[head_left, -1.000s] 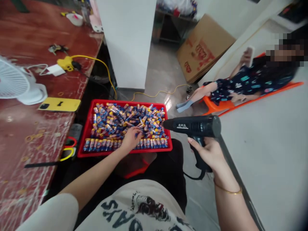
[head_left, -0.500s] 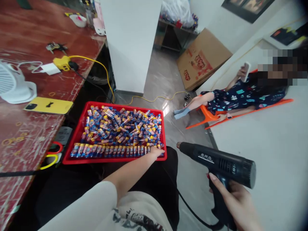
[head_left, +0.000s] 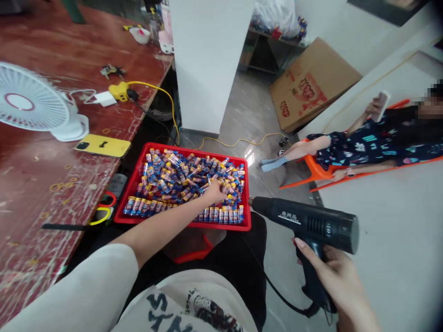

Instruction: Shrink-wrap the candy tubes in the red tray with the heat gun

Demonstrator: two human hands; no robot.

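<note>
My left hand (head_left: 215,192) reaches over the red tray (head_left: 183,224), on the loose small cylinders (head_left: 166,175) with blue printed wraps and yellow ends. Its thumb and fingers look apart, and the fingertips are partly lost among the cylinders. Along the tray's near side, more cylinders (head_left: 226,216) stand in an upright row, partly covered by my left forearm. My right hand (head_left: 332,272) is closed round the handle of a black heat gun (head_left: 304,221). The gun's nozzle points left, close to the tray's right edge.
On the red table (head_left: 31,184) at left are a white fan (head_left: 31,99), a yellow phone (head_left: 104,145), a yellow socket (head_left: 119,91) and scissors (head_left: 102,214). A pillar (head_left: 207,64) and a cardboard box (head_left: 311,87) stand behind. A person (head_left: 374,143) sits on an orange chair at right.
My left hand has moved from the right end of the upright row back and left onto the loose pile. The row's right end is uncovered. The view has shifted left.
</note>
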